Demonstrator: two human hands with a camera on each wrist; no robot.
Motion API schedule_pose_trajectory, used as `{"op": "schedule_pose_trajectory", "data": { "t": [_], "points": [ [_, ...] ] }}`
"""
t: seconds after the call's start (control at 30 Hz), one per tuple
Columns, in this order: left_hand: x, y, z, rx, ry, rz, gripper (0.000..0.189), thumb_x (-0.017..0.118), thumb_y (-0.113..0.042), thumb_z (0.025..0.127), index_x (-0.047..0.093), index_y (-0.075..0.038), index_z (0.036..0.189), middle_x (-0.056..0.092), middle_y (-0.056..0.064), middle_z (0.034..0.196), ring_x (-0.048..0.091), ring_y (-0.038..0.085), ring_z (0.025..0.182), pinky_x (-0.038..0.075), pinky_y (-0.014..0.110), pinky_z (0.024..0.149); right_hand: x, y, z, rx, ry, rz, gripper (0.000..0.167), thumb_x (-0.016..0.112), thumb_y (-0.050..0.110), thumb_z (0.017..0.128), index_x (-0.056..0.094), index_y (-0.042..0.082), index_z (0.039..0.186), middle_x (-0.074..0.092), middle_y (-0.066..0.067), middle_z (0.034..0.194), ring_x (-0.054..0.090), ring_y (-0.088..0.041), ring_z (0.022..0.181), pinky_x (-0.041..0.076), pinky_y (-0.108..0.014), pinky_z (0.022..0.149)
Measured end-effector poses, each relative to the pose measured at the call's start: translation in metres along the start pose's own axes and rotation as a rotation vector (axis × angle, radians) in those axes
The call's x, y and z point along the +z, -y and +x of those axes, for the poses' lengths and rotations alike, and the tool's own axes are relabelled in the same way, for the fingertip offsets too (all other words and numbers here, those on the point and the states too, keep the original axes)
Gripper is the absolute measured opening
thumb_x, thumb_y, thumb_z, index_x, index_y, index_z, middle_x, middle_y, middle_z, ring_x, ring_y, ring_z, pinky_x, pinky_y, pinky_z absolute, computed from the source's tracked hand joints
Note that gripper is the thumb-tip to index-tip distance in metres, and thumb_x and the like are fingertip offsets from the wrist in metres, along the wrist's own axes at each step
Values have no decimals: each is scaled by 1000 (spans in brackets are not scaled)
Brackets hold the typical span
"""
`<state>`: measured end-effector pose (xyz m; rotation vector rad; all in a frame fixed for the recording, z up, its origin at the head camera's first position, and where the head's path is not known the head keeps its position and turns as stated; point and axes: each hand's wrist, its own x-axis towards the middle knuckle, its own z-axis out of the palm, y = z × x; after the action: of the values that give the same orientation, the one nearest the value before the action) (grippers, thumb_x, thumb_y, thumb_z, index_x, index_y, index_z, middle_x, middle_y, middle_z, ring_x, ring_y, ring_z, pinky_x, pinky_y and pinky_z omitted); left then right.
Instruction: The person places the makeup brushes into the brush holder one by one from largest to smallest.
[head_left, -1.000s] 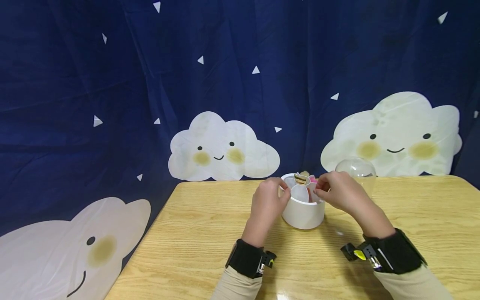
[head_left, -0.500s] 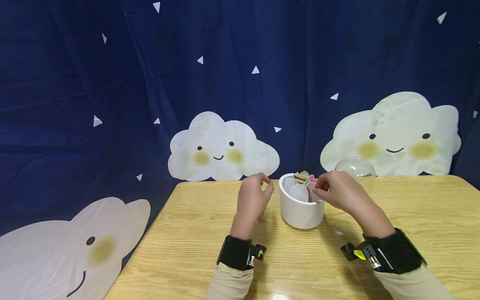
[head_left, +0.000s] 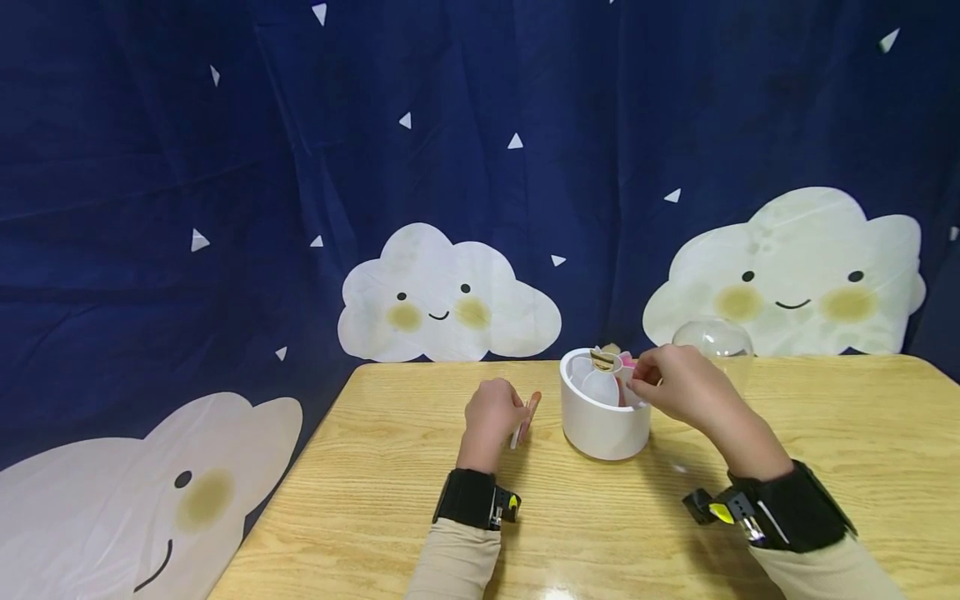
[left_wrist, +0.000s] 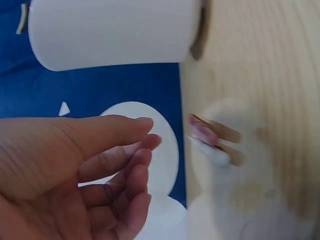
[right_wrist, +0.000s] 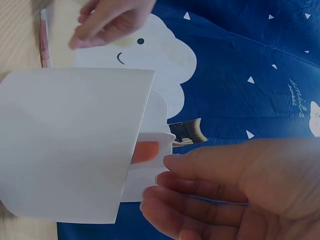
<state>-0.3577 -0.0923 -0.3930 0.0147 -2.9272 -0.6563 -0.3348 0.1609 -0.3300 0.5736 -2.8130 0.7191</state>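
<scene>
In the head view, a white round tub (head_left: 603, 425) stands on the table, fitted with a whitish divided insert (head_left: 597, 387). My right hand (head_left: 684, 383) is at the tub's right rim; its thumb and fingertips pinch the insert's edge, as the right wrist view shows from close by. An orange piece (right_wrist: 146, 152) shows inside the insert. Left of the tub, slim pink and white sticks (head_left: 525, 423) lie side by side on the table, their kind unclear. My left hand (head_left: 491, 414) hovers beside them, fingers loosely curved, holding nothing in the left wrist view.
A clear dome (head_left: 716, 340) stands behind my right hand. From the insert's middle rises a gold-and-black piece (head_left: 602, 360), with a pink piece (head_left: 627, 359) beside it. The wooden table (head_left: 360, 483) ends at a blue curtain (head_left: 450, 167) with printed clouds.
My left hand has left the tub's left side and moved left and down, and the pink and white sticks now show beside it. My right hand stays at the insert.
</scene>
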Motion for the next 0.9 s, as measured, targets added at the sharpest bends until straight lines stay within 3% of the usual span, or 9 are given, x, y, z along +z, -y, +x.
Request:
{"op": "schedule_pose_trajectory", "data": {
  "t": [0.13, 0.5, 0.7, 0.9],
  "points": [
    [7, 5, 2, -39, 45, 44, 34, 83, -21, 85, 64, -13, 57, 57, -4, 62, 53, 13, 56, 44, 28, 49, 0, -1, 0, -8, -5, -2, 13, 74, 13, 88, 70, 6, 77, 64, 2, 69, 53, -17, 64, 42, -32, 57],
    [16, 6, 2, -31, 64, 63, 36, 86, -19, 79, 60, -13, 55, 58, -2, 60, 57, 15, 58, 46, 31, 50, 0, 0, 0, -11, 3, -3, 14, 74, 12, 88, 70, 5, 77, 64, 1, 69, 54, -17, 64, 43, -32, 57],
    [19, 4, 2, -68, 105, 132, 32, 91, -26, 75, 65, -8, 73, 61, 4, 73, 59, 18, 65, 53, 37, 57, 1, -1, 0, -13, 4, -3, 14, 74, 12, 88, 70, 5, 76, 64, 1, 69, 53, -17, 64, 43, -32, 57],
    [22, 4, 4, -94, 97, 160, 34, 91, -30, 74, 68, -7, 86, 66, 6, 84, 65, 21, 74, 56, 40, 63, 0, 0, 2, -9, 3, 0, 14, 74, 12, 88, 70, 5, 77, 65, 1, 69, 54, -17, 64, 43, -31, 57]
  ]
}}
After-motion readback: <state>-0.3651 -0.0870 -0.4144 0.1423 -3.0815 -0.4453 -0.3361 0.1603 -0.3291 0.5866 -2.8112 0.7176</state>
